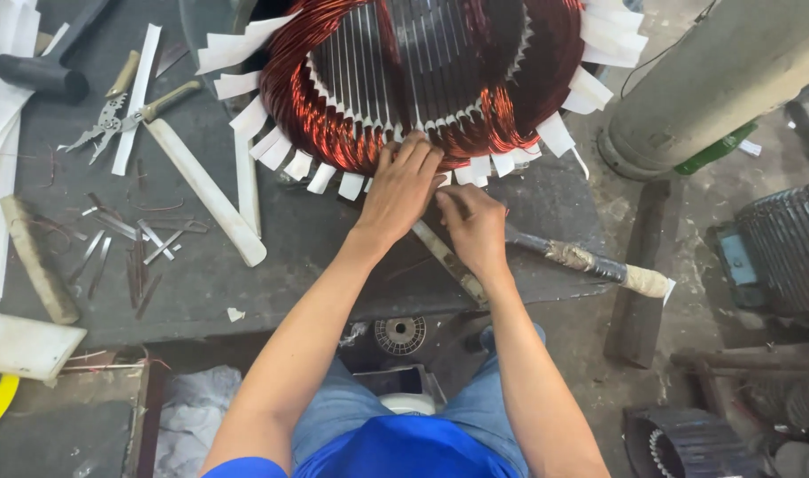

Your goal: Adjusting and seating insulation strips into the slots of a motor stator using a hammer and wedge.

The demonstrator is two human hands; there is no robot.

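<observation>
Both hands press copper windings (334, 133); pliers (104, 119), mallet (42, 71) nearby.

Copper windings (334, 133) on the stator (422, 62) are being pressed by the left hand (400, 190); the right hand (475, 228) is being rested on the table (316, 239).

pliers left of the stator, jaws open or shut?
Open. The pliers lie flat on the bench, their pointed tips spread apart with a gap visible between them.

Both forearms reach forward, left hand (400, 188) fingers pressed flat, right hand (473, 226) curled beside it.
</observation>
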